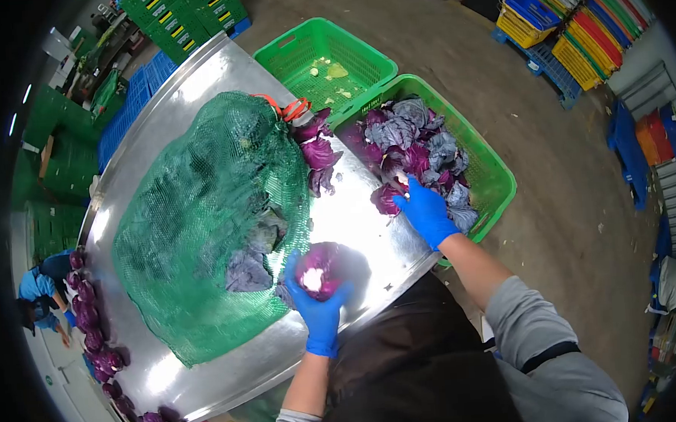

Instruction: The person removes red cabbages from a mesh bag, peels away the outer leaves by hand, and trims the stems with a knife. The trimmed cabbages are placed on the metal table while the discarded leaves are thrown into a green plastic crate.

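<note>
My left hand [318, 307], in a blue glove, curls around a red cabbage [320, 271] whose pale cut stem end faces up, over the steel table [371, 266]. At the table's right edge my right hand [428, 212], also gloved in blue, pinches a purple cabbage leaf [386, 199]; its fingertips are partly hidden. Beside it, a green crate [498, 195] holds a heap of loose cabbage leaves [404, 135]. Left of the cabbage lies a green mesh bag [178, 219], with several dull outer leaves [248, 271] at its near side.
Several red cabbages [87, 316] line the table's far left edge. More leaves [320, 155] lie by the bag's red tie [294, 108]. A second green crate [360, 49] holds a few scraps. Another person [40, 284] bends beyond the table. Stacked crates [182, 17] stand behind.
</note>
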Tool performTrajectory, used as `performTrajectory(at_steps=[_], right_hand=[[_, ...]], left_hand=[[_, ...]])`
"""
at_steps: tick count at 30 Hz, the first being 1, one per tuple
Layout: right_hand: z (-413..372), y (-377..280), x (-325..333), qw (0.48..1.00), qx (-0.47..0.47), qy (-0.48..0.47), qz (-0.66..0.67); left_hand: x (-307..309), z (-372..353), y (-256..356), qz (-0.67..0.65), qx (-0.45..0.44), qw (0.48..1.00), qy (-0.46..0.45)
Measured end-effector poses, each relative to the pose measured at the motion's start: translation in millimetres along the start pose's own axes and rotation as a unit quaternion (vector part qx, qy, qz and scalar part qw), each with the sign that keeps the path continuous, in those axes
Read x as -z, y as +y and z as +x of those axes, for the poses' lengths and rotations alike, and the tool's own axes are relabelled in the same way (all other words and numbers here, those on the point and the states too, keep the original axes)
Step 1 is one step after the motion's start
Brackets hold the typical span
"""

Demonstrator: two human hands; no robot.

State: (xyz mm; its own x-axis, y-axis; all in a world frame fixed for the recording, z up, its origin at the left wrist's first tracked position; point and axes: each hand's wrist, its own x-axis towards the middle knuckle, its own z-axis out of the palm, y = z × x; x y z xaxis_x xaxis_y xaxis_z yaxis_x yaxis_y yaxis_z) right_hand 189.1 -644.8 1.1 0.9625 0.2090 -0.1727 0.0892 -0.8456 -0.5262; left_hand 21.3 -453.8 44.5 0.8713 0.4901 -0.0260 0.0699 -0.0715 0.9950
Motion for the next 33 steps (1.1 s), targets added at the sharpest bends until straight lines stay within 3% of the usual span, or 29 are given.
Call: performTrajectory(at_steps=[1,3,5,6,7,8,9,13,15,17,18,20,22,24,26,27,28,29,31,32,33], right_hand=[[-9.7,-18.4,16.4,0.995,0.036,-0.034,-0.087],[-34.4,-35.9,-11.0,0.988,0.150,0.046,0.004],[-64.9,-64.6,-11.5,0.984,0.161,-0.072,0.002],[-73.1,-67.0,-11.7,0.984,0.161,-0.072,0.003],[-78.9,-68.0,-11.9,0.979,0.190,-0.061,0.037],[-83.3,-68.0,-12.6,0.972,0.216,-0.051,0.071],[-85.8,-68.0,-13.8,0.973,0.214,-0.052,0.072],[-80.2,-68.4,-16.0,0.975,0.199,-0.074,0.071],[-75.2,-64.3,-25.6,0.970,0.198,-0.092,0.108],[-67.2,-54.2,-39.7,0.916,0.111,-0.090,0.376],[-61.7,-51.9,-38.8,0.916,0.114,-0.092,0.374],[-51.3,-51.2,-35.5,0.964,0.200,-0.057,0.167],[-60.4,-70.9,-9.8,0.971,0.192,-0.061,0.129],[-60.3,-74.3,-7.0,0.976,0.184,-0.066,0.094],[-49.1,-57.2,-29.6,0.952,0.167,-0.063,0.249],[-45.4,-47.1,-38.5,0.952,0.167,-0.063,0.250],[-42.4,-35.5,-46.4,0.919,0.115,-0.079,0.370],[-42.2,-26.8,-49.2,0.869,0.059,-0.095,0.483],[-32.5,-13.7,-36.3,0.876,0.059,-0.085,0.471],[-26.0,-0.2,-36.1,0.872,0.033,-0.139,0.468],[-20.3,0.6,-29.2,0.865,0.008,-0.191,0.463]], left_hand=[[0.2,1.3,0.4,0.007,-0.001,1.000,0.030],[-8.6,13.3,-21.3,0.059,-0.017,0.997,0.037],[-20.5,21.2,-35.2,0.109,-0.001,0.993,0.037],[-32.9,23.9,-6.7,-0.038,0.044,0.998,0.006],[-32.5,26.0,-10.9,-0.038,0.043,0.998,0.005],[-31.1,27.5,-15.5,0.033,-0.017,0.999,0.005],[-29.6,27.1,-18.1,0.104,-0.078,0.992,0.005],[-40.1,22.6,3.5,0.021,-0.009,1.000,0.008],[-38.2,22.3,-1.2,0.062,-0.041,0.997,0.015],[-36.8,21.2,-12.2,0.099,-0.070,0.992,0.027],[-34.7,20.6,-19.3,0.126,-0.025,0.992,0.006],[-28.8,17.6,-23.7,0.156,0.022,0.987,-0.022],[-30.0,18.7,-20.9,0.074,0.077,0.994,-0.015],[-31.8,17.5,-17.0,0.061,0.072,0.996,-0.003],[-21.8,16.9,-32.1,0.050,0.067,0.996,0.008],[-6.4,16.5,-62.9,0.094,0.025,0.994,0.048],[1.6,16.5,-79.5,0.137,-0.016,0.987,0.087],[0.2,13.7,-50.8,-0.033,0.057,0.995,0.080],[9.4,16.7,-29.6,-0.295,0.163,0.941,0.030],[14.4,16.1,-23.4,-0.293,0.164,0.941,0.035],[19.1,16.2,-18.1,-0.386,0.195,0.901,0.022]])
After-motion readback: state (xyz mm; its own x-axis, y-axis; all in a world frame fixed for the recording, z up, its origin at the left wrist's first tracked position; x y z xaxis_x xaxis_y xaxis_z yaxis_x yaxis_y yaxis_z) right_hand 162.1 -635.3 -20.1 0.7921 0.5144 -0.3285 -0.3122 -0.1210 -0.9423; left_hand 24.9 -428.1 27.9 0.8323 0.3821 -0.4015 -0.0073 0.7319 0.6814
